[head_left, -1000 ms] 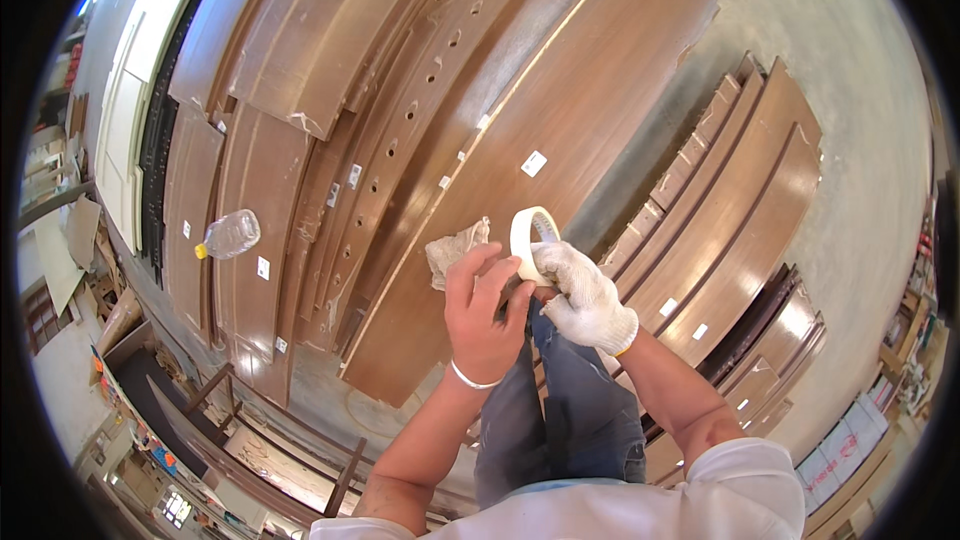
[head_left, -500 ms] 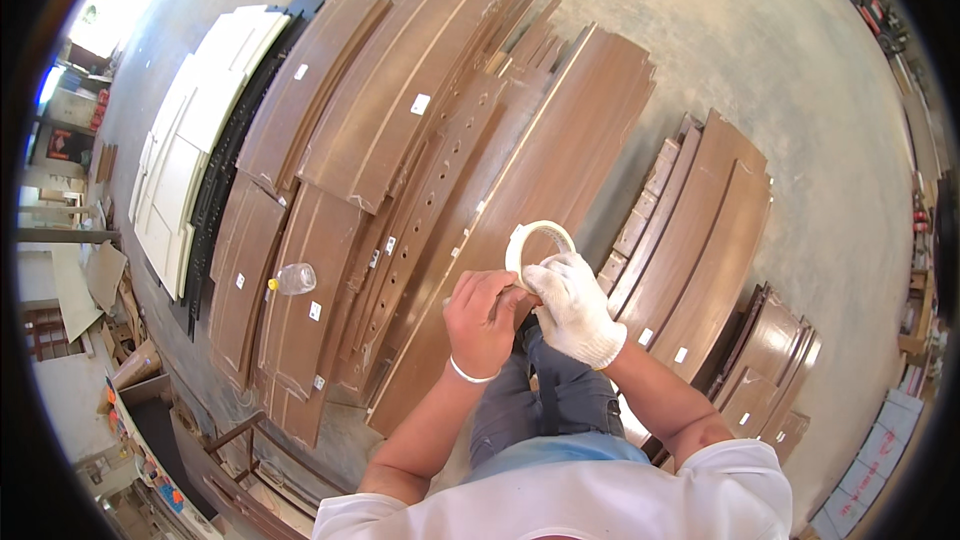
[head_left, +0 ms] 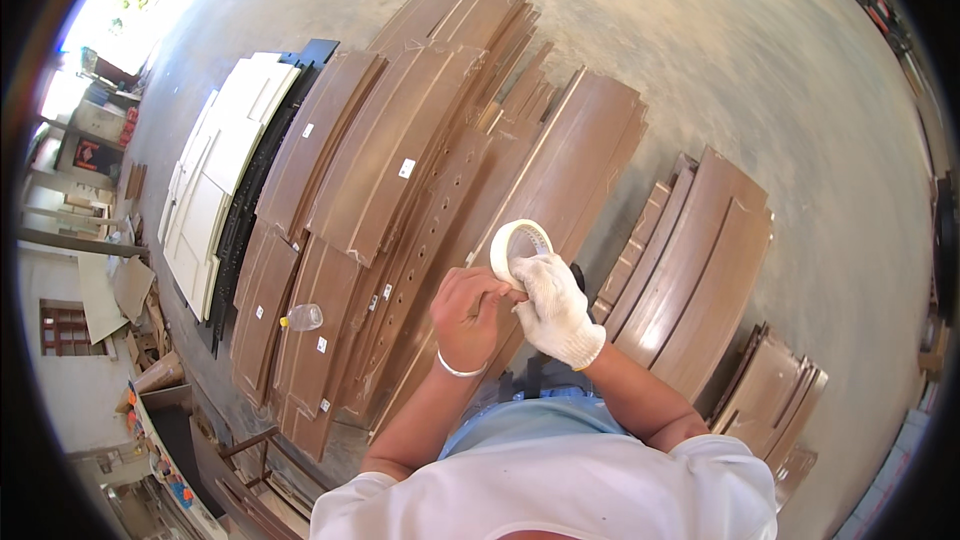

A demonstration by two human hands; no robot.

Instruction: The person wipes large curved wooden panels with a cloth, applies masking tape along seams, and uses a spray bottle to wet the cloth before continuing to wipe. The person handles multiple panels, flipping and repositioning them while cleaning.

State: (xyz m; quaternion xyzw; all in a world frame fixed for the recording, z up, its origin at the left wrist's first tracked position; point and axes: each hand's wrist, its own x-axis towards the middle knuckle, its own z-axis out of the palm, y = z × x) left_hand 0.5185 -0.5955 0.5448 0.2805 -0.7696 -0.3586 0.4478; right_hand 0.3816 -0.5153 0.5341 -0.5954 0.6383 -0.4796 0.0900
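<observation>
A pale roll of tape (head_left: 517, 244) is held up in front of me. My right hand (head_left: 556, 306), in a white knit glove, grips the roll from below and behind. My left hand (head_left: 470, 312) is bare, wears a thin white band at the wrist, and pinches at the roll's lower left edge with its fingertips. Both hands meet over a long brown wooden panel (head_left: 545, 180) lying on the concrete floor.
Brown panels (head_left: 400, 150) lie stacked side by side on the floor, some with rows of holes and white labels. White panels (head_left: 215, 165) lie at the left. A clear plastic bottle (head_left: 303, 317) rests on one board. More brown boards (head_left: 700, 260) lie to the right.
The view has tilted so the panels sit farther up and away. The crumpled cloth seen under my left hand a second ago is out of sight. Both hands stay on the tape roll.
</observation>
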